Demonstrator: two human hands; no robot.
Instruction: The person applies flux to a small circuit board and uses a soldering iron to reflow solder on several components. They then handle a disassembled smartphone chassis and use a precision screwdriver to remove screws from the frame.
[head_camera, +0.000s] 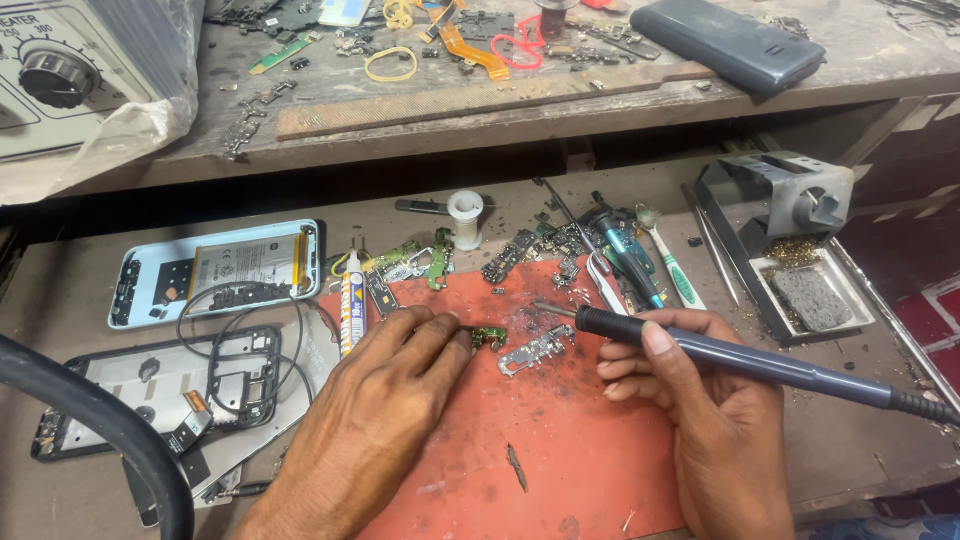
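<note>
My left hand (385, 385) rests on a red work mat (560, 450) and its fingertips pinch a small green circuit board (490, 335). My right hand (700, 400) grips a dark blue soldering iron (720, 355) like a pen. Its metal tip points left, a little above and to the right of the green board. A small silver metal bracket (537, 350) lies on the mat between the two hands.
An opened phone back with its battery (215, 270) and a phone frame (165, 385) lie at the left. A glue tube (352, 300), tweezers, a toothbrush (672, 260), loose small boards and a soldering stand (790, 240) surround the mat. A shelf above holds a dark phone (730, 42) and parts.
</note>
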